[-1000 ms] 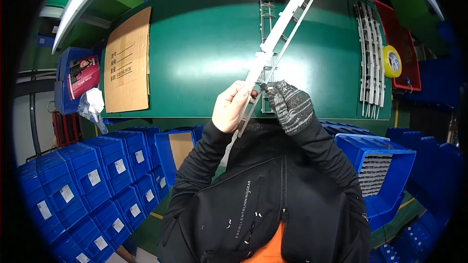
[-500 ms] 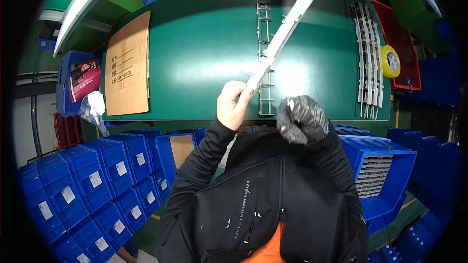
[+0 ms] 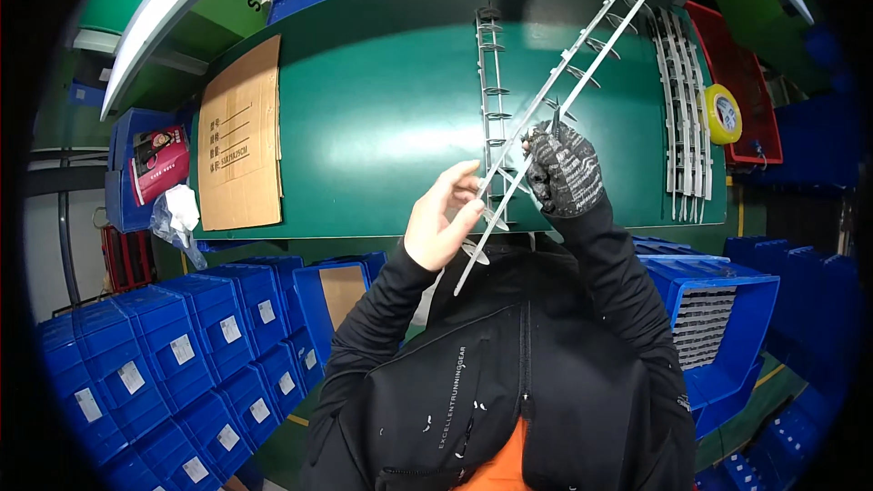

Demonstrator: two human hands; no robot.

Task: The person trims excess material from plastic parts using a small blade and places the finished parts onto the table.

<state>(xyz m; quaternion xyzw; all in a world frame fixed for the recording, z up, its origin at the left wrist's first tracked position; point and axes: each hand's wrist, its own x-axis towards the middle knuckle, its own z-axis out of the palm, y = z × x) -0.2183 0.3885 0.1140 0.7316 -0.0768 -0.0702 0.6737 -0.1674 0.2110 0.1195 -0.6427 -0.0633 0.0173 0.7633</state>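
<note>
A long, narrow ladder-like metal frame [image 3: 594,64], two pale rails joined by curved cross pieces, slants over the table from my waist to the far right. My right hand [image 3: 566,168], in a dark patterned glove, grips it around its middle. Bare, my left hand [image 3: 443,223] has its thumb and curled fingers at the left rail near the lower end; part of that rail is hidden behind them. Beneath the held frame, a similar frame [image 3: 492,64] lies lengthwise on the green table [image 3: 382,109].
Several similar frames [image 3: 684,109] lie side by side at the table's right, beside a yellow tape roll [image 3: 725,115] and a red bin [image 3: 768,123]. Cardboard [image 3: 241,132] lies at the left. Stacked blue crates [image 3: 182,345] stand lower left; a blue crate [image 3: 727,391] at right holds metal parts.
The held frame has turned, so both rails and its cross pieces show, and its lower end has come closer to me. My right hand has moved up and taken hold of it.
</note>
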